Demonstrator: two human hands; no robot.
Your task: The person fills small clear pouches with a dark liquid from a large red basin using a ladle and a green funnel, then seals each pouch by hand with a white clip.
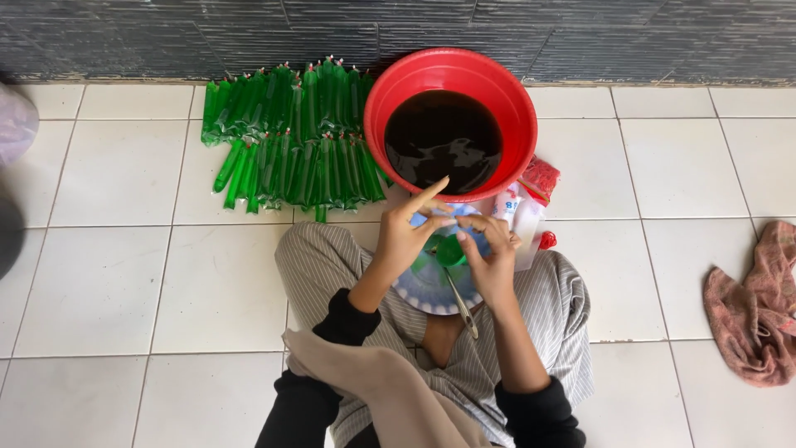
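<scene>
A small green funnel is pinched by the fingers of both the left hand and right hand. Filled green tube packets are stacked on the floor by the wall, left of the red basin.

Both hands close together before the lap, fingers pinched.

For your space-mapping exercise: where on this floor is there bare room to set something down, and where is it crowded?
Bare tiles lie left of the green tube pile, and between the red basin and the pink cloth. Crowded: around both hands, left hand and right hand, below the basin.

White tiled floor bears green tubes; red basin; pink rag.
</scene>
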